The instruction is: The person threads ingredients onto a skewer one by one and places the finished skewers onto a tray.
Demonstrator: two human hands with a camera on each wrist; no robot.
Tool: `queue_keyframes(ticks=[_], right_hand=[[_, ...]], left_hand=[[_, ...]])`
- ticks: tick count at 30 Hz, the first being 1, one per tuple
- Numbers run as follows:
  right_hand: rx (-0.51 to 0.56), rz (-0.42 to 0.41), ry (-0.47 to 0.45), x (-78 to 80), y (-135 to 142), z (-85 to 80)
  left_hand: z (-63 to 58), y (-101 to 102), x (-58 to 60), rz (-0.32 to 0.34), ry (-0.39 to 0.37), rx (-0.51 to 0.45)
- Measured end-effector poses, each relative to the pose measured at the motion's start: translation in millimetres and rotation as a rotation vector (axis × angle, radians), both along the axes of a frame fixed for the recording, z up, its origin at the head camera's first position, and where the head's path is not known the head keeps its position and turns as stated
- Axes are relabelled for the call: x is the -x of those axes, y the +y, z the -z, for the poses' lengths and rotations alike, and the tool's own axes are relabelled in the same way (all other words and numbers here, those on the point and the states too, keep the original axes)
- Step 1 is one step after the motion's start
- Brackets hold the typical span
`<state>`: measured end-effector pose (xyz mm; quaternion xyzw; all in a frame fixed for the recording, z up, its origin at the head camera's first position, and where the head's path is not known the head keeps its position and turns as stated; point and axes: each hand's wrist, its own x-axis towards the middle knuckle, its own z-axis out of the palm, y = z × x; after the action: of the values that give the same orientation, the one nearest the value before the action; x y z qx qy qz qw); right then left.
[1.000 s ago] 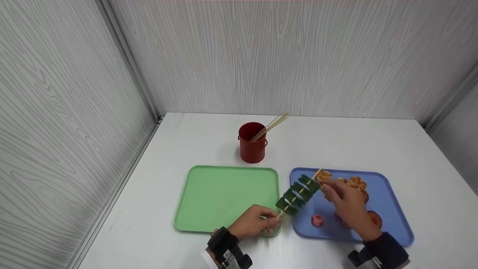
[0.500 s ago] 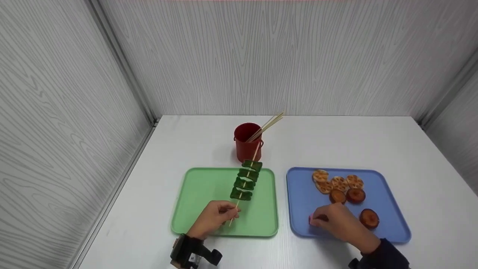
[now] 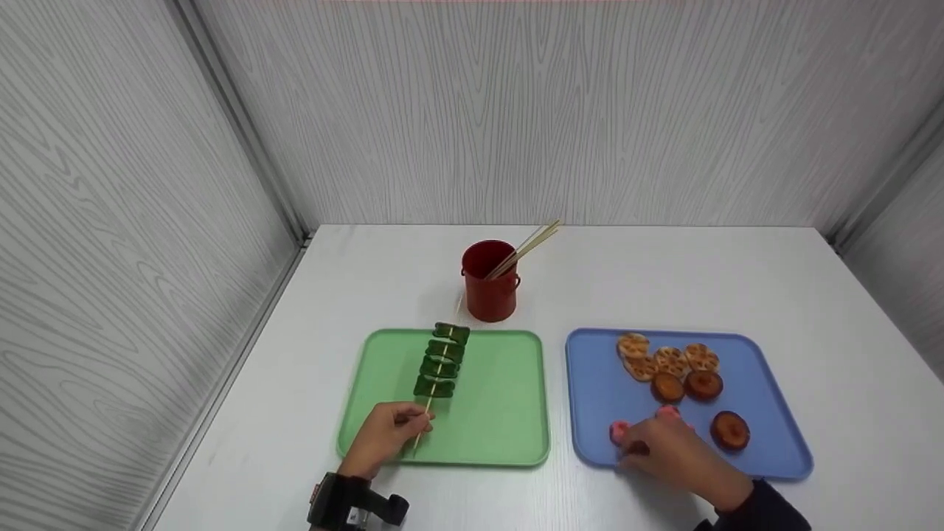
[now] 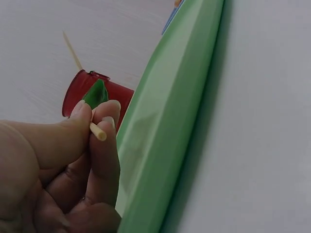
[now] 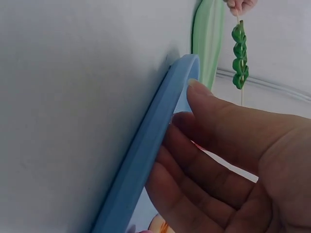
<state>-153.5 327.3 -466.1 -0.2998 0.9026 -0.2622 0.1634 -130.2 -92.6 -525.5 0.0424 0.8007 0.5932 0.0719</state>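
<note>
Over the green tray (image 3: 494,405), my left hand (image 3: 387,435) pinches the lower end of a wooden skewer between thumb and fingers. Several folded dark green pieces (image 3: 439,365) are threaded on it, tilted toward the back. In the left wrist view, the skewer's blunt end (image 4: 98,132) sticks out from the fingertips. My right hand (image 3: 675,461) is at the front edge of the blue tray (image 3: 767,413), its fingers loosely bent beside the rim (image 5: 146,131). No object shows between its thumb and fingers. Close to it lie small pink pieces (image 3: 618,431), partly hidden by the hand.
A red bucket (image 3: 490,299) holding several bare skewers (image 3: 542,237) stands behind the trays. Several lotus root slices (image 3: 640,367) and round brown pieces (image 3: 730,430) lie on the blue tray. Wood-grain panels (image 3: 516,110) enclose the white table at the back and sides.
My left hand has carried the loaded skewer left, from between the trays to over the green one. My right hand has left the skewer and moved down to the blue tray's front edge.
</note>
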Motion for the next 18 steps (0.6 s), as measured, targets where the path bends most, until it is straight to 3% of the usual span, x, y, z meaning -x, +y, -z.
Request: queue_keyframes(ticks=[8,18], right_hand=[[-0.007,-0.048,0.026,-0.7,1.2,2.5],[-0.006,-0.037,0.0,0.5,2.2,3.2]], left_hand=[[-0.5,-18.3,-8.1,-0.123,-0.041,0.045],[-11.6,-31.4,-17.8,-0.2,-0.109,0.177]])
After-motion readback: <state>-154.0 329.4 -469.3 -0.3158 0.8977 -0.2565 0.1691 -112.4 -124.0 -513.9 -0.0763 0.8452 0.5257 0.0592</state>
